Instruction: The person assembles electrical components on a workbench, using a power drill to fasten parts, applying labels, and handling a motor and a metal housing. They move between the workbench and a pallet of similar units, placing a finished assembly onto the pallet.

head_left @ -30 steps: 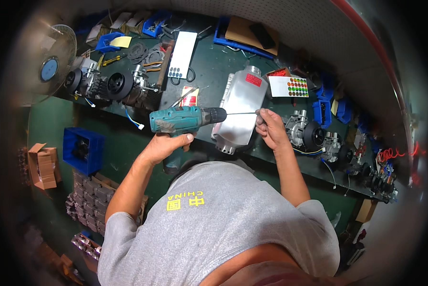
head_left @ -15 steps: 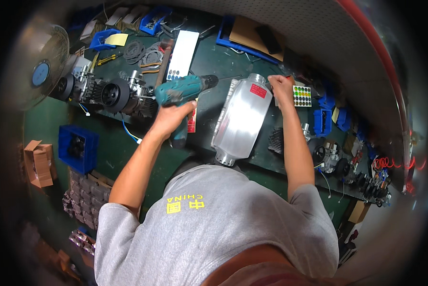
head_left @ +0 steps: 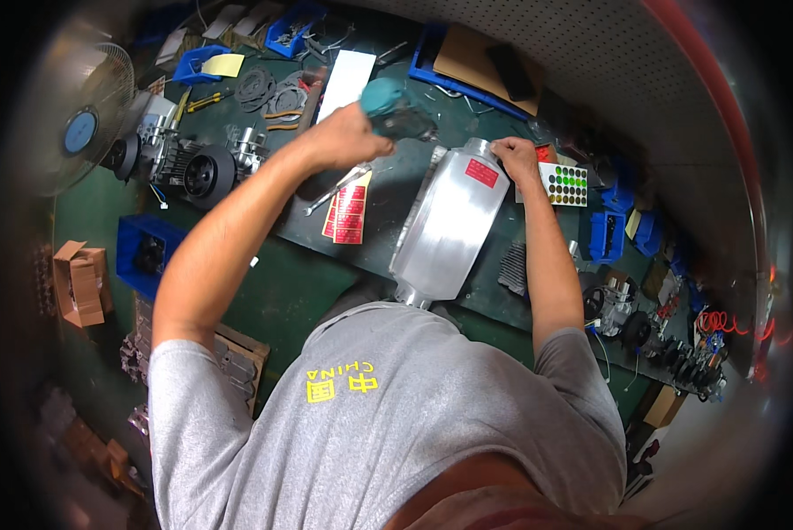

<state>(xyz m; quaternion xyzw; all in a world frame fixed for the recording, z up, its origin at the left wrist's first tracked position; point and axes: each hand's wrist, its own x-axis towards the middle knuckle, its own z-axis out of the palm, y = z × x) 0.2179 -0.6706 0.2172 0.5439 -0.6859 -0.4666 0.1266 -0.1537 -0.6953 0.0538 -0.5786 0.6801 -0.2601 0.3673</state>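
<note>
Working from afar, I have the left hand (head_left: pixel 348 140) wrapped round the teal drill (head_left: pixel 388 99), fingers closed, back of the hand up. Drill is blurred, nose to the right, held above the table (head_left: pixel 381 215), apart from the silver housing (head_left: pixel 454 225). Reads to me like a pistol hold, so the wrist sets where the nose points; the bit I can't make out.

Housing lies lengthwise on the table right in front of the torso, near end by the shirt, far collar (head_left: pixel 477 147) pointing away. Probably put there so both arms reach it; the red label (head_left: pixel 482 172) faces up, so it's readable.

Right hand (head_left: pixel 517 157) is curled narrow at the housing's far right corner, beside the collar. Could be steadying it; can't tell if the fingertips pinch anything small.

Spanner (head_left: pixel 336 192) lies partly over the red label sheet (head_left: pixel 351 212), left of the housing, likely within easy reach. Dotted sticker sheet (head_left: pixel 566 185) is just right of my right wrist, probably parked aside to leave the middle for the housing.
</note>
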